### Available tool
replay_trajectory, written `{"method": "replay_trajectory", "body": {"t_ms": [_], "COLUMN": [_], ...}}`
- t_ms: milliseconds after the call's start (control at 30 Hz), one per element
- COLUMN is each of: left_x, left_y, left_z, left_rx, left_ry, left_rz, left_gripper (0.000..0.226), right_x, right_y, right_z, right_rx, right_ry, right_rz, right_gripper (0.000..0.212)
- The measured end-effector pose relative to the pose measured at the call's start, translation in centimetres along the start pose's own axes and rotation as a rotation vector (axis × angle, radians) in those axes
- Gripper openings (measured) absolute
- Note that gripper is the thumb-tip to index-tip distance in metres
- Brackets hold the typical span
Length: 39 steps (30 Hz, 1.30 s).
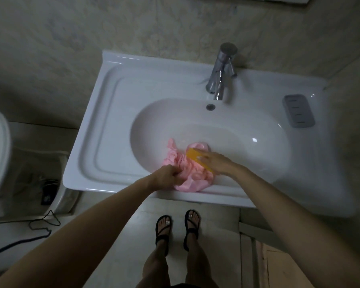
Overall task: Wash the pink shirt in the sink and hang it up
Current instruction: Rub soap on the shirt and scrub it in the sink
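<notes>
The pink shirt (187, 176) lies bunched at the near side of the basin, one fold draped over the front rim of the white sink (104, 121). The left grip (166, 176) is clenched on the cloth's left edge. The right grip (215, 163) grasps a yellow soap bar (192, 155) (fingers along its top), pressing it on the shirt. A chrome faucet (220, 73) stands behind the basin.

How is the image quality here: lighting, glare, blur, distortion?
Head view: dim, flat light; small glare spots on the sink and chrome faucet; wide-angle lens bows the sink's edges; right hand, yellow soap bar and pink shirt slightly soft with blur; left hand similar.
</notes>
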State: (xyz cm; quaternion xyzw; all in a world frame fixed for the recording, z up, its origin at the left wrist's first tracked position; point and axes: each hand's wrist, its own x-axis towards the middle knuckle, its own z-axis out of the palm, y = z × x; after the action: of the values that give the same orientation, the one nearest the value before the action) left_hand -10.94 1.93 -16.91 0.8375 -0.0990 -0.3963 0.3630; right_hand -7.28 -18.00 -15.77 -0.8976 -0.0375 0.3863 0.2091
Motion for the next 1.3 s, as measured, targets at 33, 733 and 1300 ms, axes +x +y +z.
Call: {"method": "replay_trajectory", "body": {"t_ms": [33,733,1300], "left_x": [-0.1,4.3,2.2], "left_y": [-0.1,3.2,0.6], "left_z": [0.2,3.3,-6.5], "left_rx": [0.022,0.531,-1.211], "left_ry": [0.005,-0.034,0.490], "left_rz": [0.009,-0.131,-0.230], "left_gripper": [0.026,0.073,0.058], "right_x": [-0.7,-2.7,0.1], "right_y": [-0.2,7.0,2.8], "right_z": [-0.3,-5.8,-4.9], "right_rx": [0.059,0.807,0.897], "right_ry": [-0.012,0.012,0.216], "right_rz": [-0.080,0.111,0.033], "right_gripper": [0.043,0.091,0.053]}}
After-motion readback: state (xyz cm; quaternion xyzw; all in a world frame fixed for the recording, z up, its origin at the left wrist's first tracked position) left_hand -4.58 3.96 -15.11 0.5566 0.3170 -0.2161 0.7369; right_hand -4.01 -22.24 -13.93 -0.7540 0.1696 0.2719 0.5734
